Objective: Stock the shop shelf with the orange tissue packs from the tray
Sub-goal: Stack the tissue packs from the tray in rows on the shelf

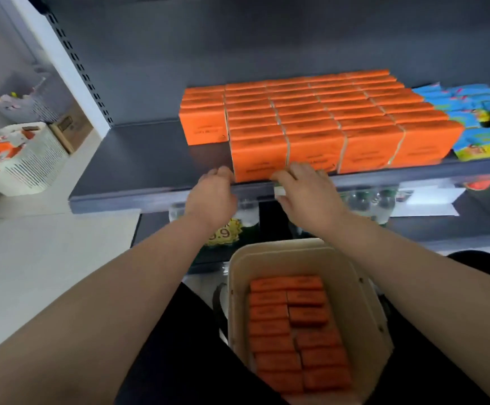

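Head view: the front orange tissue pack stands at the lip of the shelf, leftmost in the front row of stocked orange packs. Our left hand curls its fingers against the pack's 8 o'clock corner. Our right hand bends its fingers over the 5 o'clock edge. We cannot tell whether either hand truly pinches it. The tray sits at 6 o'clock and the blue packets at 3 o'clock.
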